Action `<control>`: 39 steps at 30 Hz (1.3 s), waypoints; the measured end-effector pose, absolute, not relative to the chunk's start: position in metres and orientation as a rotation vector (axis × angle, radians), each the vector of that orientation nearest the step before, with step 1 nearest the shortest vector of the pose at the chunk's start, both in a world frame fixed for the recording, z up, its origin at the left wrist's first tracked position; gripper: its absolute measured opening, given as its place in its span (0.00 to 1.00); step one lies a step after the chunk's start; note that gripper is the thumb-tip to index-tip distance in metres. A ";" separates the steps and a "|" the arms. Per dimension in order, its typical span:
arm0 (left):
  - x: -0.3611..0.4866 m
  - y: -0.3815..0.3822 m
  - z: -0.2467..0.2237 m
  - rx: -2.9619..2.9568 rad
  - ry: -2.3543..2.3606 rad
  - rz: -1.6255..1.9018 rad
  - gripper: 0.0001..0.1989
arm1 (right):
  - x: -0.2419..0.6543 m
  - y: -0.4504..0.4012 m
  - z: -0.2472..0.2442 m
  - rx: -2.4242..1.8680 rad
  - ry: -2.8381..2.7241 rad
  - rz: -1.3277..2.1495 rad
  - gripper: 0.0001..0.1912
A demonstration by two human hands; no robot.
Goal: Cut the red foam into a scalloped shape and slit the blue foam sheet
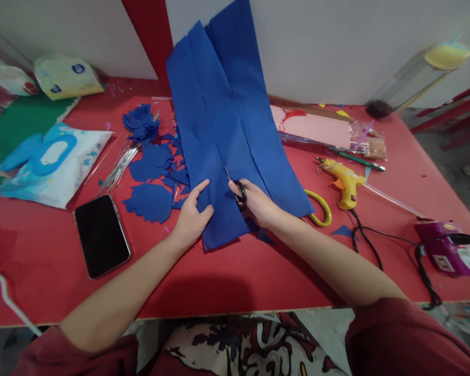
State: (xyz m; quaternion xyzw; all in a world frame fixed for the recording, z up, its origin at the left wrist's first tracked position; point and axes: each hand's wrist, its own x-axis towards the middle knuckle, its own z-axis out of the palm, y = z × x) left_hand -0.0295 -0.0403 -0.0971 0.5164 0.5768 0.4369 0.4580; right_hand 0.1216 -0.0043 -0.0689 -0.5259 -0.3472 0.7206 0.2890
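Observation:
A long blue sheet [235,125] with several lengthwise creases or cuts lies across the table and leans up against the wall. My right hand [254,202] grips black-handled scissors [241,192], whose blades point away from me at the lower middle of the sheet. At the sheet's lower left edge rests my left hand [194,216], thumb and index finger spread on the blue material. Left of it lie scalloped blue cut-outs [151,202], blue scraps and a blue ruffled flower [141,122] beside a bundle of thin wires [121,164].
On the red table [172,292] are a phone [102,235], a wipes pack [58,162] and a tissue pack [68,78] at left. To the right lie a yellow ring handle [320,208], a yellow glue gun [347,183], its cable, a purple power block [450,248] and a clear cylinder [405,78].

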 end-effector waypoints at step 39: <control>-0.033 -0.035 -0.096 1.139 1.276 1.078 0.30 | 0.167 -0.020 -0.058 -1.392 -1.250 2.089 0.17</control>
